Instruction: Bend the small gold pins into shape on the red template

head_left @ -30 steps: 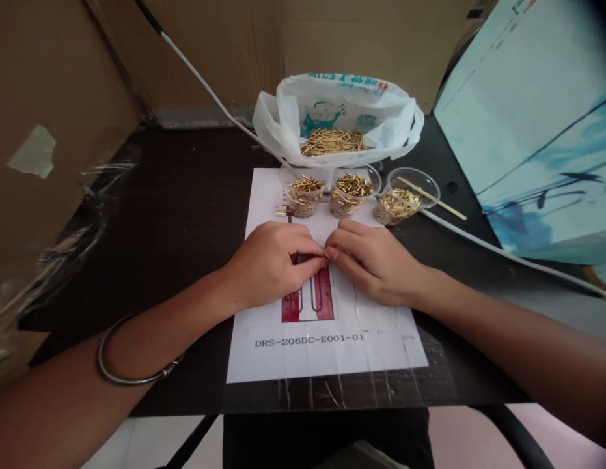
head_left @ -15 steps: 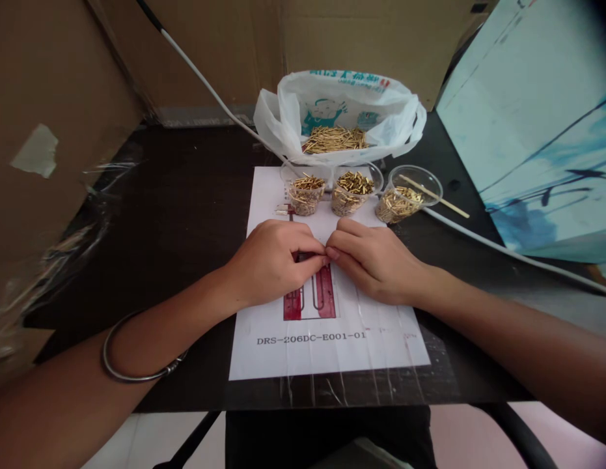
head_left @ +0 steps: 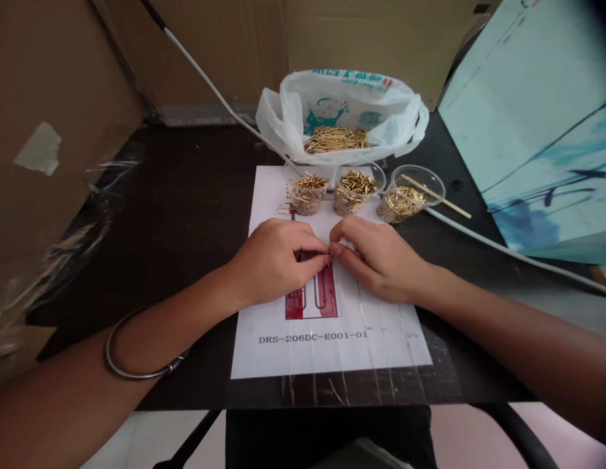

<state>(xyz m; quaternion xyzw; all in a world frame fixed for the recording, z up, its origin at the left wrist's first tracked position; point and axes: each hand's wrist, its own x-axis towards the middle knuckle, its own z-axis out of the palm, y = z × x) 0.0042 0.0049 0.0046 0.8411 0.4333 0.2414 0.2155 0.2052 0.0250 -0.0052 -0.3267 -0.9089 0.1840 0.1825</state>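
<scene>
My left hand (head_left: 276, 260) and my right hand (head_left: 373, 257) meet fingertip to fingertip over a red diagram (head_left: 315, 296) printed on a white taped-down sheet (head_left: 332, 345). Both hands are curled in a pinch; what they hold between the fingers is too small to make out. Just beyond them stand three clear plastic cups of small brass pins: a left cup (head_left: 306, 193), a middle cup (head_left: 354, 189) and a right cup (head_left: 405, 198). A thin wooden stick (head_left: 437, 197) rests across the right cup.
A white plastic bag (head_left: 342, 111) holding more brass pins sits behind the cups. A white cable (head_left: 209, 85) runs across the dark table (head_left: 185, 195). Cardboard walls stand left and behind; a pale blue box (head_left: 541, 124) rises on the right.
My right hand's fingers have curled up a little at the tips. Otherwise both hands stay in the same spot over the diagram.
</scene>
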